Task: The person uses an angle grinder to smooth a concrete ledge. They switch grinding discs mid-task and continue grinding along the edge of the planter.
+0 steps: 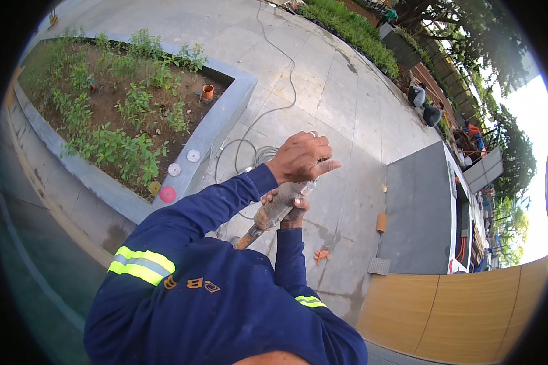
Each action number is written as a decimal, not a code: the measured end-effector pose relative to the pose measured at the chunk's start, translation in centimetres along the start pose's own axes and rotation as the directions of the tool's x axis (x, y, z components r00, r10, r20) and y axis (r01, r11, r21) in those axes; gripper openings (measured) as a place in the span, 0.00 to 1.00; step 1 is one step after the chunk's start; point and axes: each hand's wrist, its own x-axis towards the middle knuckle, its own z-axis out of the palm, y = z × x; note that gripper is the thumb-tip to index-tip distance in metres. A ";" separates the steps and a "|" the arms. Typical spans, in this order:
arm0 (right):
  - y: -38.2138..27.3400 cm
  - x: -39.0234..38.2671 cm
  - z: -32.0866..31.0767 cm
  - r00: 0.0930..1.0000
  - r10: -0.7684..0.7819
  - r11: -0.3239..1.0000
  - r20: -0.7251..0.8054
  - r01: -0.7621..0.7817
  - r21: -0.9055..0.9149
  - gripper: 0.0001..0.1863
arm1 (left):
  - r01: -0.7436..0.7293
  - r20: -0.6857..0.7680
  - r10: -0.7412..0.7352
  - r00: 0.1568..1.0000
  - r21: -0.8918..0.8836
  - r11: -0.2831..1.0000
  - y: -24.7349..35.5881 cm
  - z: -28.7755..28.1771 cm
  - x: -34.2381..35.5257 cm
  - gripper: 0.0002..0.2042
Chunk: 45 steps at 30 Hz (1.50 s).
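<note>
Head view: at centre, my right hand [296,213] wraps the dusty grey-and-brown cylindrical power tool [275,210], apparently bearing its weight. My left hand [301,158] curls over its one-o'clock end; I cannot tell whether it grips. Coiled grey cable [265,154] lies toward eleven o'clock, presumably as slack.

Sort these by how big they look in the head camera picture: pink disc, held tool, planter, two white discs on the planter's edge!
Largest to smallest:
1. Planter
2. Held tool
3. Pink disc
4. White discs: these look about alike, so I won't rank them.
</note>
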 end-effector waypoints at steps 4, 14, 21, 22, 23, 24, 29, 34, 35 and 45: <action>1.2 0.1 1.5 0.993 -0.078 0.996 -0.094 0.074 -0.046 0.42 | 0.056 -0.104 -0.037 0.994 0.185 0.981 -2.1 3.8 -5.7 0.32; 1.3 0.1 0.6 1.000 -0.017 0.996 -0.020 0.019 0.091 0.39 | 0.277 0.084 -0.330 0.940 -0.751 0.600 -7.0 -3.5 -5.7 0.37; 1.9 0.4 -2.1 0.999 -0.002 0.994 -0.034 0.005 0.106 0.40 | -0.032 0.074 0.036 0.997 -0.058 0.998 -4.0 2.4 -6.9 0.60; 2.1 0.5 -1.9 0.999 0.026 0.991 -0.027 -0.022 0.133 0.41 | -0.037 0.017 0.037 0.999 -0.004 0.999 -3.7 2.8 -7.3 0.54; 2.3 0.5 -1.8 0.998 0.004 0.995 -0.069 0.003 0.102 0.42 | -0.006 -0.030 0.007 1.000 0.034 0.999 -3.5 3.3 -7.6 0.50; 2.5 0.4 -1.7 0.994 -0.020 0.997 -0.111 0.028 0.069 0.43 | 0.026 -0.077 -0.020 0.997 0.069 0.997 -3.4 3.7 -7.9 0.46; 2.6 0.1 -3.9 0.975 -0.039 0.999 -0.217 0.039 -0.003 0.45 | 0.042 -0.171 -0.021 0.985 0.122 0.992 -4.3 5.2 -8.5 0.38; 3.8 0.1 -2.6 0.954 -0.077 0.988 -0.290 0.111 0.103 0.45 | 0.040 -0.197 -0.007 0.980 0.162 0.986 -4.0 6.3 -8.7 0.35; 3.4 0.1 -2.8 0.955 -0.066 0.987 -0.290 0.106 0.122 0.44 | 0.055 -0.212 -0.016 0.977 0.176 0.983 -4.3 6.9 -8.8 0.36; 2.5 -0.1 -2.2 0.998 0.046 0.984 -0.042 -0.038 0.176 0.34 | 0.084 -0.093 -0.071 0.993 0.136 0.987 -3.7 3.3 -9.1 0.43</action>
